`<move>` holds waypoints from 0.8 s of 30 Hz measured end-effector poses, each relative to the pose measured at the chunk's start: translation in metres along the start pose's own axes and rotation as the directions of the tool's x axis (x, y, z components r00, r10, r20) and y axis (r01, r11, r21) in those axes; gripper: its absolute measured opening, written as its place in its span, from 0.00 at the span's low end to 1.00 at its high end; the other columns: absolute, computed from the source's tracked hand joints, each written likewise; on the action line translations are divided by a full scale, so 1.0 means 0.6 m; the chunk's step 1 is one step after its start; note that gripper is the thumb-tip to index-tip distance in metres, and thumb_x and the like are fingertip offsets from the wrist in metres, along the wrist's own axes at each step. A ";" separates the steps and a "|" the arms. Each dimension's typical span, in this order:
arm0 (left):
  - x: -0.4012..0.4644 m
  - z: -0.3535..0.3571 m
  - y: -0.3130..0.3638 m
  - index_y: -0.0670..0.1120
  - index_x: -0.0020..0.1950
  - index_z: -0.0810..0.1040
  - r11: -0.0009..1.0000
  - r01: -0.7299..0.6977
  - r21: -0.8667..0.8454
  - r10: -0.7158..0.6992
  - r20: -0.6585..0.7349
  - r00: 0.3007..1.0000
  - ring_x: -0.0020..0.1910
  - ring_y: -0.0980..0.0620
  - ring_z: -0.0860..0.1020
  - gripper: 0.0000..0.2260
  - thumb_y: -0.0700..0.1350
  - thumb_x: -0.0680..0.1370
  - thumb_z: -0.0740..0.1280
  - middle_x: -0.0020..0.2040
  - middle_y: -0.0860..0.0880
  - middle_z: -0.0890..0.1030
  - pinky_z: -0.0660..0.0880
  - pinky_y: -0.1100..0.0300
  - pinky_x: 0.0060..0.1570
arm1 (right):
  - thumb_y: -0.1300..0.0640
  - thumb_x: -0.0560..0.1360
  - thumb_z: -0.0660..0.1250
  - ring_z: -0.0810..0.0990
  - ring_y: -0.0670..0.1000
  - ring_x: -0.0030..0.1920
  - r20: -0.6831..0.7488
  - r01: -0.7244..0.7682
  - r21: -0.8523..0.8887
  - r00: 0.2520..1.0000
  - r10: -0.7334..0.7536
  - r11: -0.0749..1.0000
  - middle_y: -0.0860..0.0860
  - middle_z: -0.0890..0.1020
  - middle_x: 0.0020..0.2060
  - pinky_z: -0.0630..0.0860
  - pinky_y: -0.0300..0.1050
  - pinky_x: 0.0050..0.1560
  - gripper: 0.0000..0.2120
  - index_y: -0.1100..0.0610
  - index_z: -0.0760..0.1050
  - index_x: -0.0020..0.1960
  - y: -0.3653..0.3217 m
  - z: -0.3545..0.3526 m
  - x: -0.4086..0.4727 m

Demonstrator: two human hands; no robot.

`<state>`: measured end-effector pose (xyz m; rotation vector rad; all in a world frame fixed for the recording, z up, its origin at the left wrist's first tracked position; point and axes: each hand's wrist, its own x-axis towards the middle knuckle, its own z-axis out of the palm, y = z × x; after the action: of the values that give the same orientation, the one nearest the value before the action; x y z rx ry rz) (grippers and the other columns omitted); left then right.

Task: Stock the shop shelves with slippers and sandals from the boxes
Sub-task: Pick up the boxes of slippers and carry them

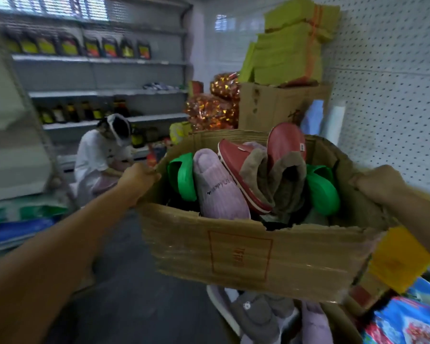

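Note:
I hold a torn cardboard box [241, 254] up in front of me. My left hand [138, 178] grips its left rim, and my right hand [380, 182] grips its right rim. Inside stand several slippers: a pink fabric slipper [217, 184], two red slippers with brown fleece lining [286, 142], and green clogs [323, 192] at both sides. Below the box lie more grey and pink slippers [263, 316].
Grey shop shelves [104, 93] with dark bottles line the far wall. A person in white [97, 157] crouches before them. Stacked cardboard boxes and yellow-green bundles [291, 48] stand at the back right against a white pegboard wall [387, 95]. Colourful packs lie at the lower right.

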<state>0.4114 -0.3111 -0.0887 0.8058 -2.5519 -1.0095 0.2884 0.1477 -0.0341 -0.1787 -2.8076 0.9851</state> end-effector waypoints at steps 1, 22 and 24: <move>-0.008 -0.022 -0.028 0.41 0.47 0.80 1.000 0.019 0.020 -0.019 -0.023 1.000 0.47 0.41 0.79 0.08 0.46 0.77 0.67 0.46 0.41 0.81 0.75 0.52 0.47 | 0.57 0.75 0.65 0.69 0.56 0.32 0.033 0.052 -0.004 0.998 -0.052 0.999 0.61 0.74 0.33 0.66 0.45 0.33 0.15 0.64 0.69 0.34 -0.022 0.026 -0.004; -0.178 -0.418 -0.644 0.41 0.45 0.81 0.787 0.614 -0.063 -0.584 -0.397 0.708 0.45 0.42 0.79 0.10 0.48 0.78 0.67 0.44 0.40 0.81 0.76 0.54 0.46 | 0.59 0.73 0.67 0.71 0.57 0.28 0.510 0.505 0.095 0.715 -0.478 0.858 0.59 0.72 0.25 0.62 0.45 0.29 0.17 0.62 0.70 0.27 -0.527 0.673 -0.263; -0.192 -0.436 -0.685 0.41 0.46 0.81 0.749 0.660 -0.068 -0.625 -0.406 0.667 0.45 0.41 0.79 0.10 0.48 0.78 0.66 0.42 0.41 0.80 0.74 0.55 0.43 | 0.57 0.73 0.67 0.74 0.59 0.33 0.559 0.506 0.097 0.684 -0.467 0.857 0.61 0.77 0.31 0.64 0.46 0.32 0.16 0.61 0.72 0.29 -0.558 0.731 -0.293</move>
<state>0.7823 -0.6308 -0.1936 1.8227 -1.9640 -0.7739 0.3574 -0.4084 -0.1810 0.9835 -3.1014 0.9111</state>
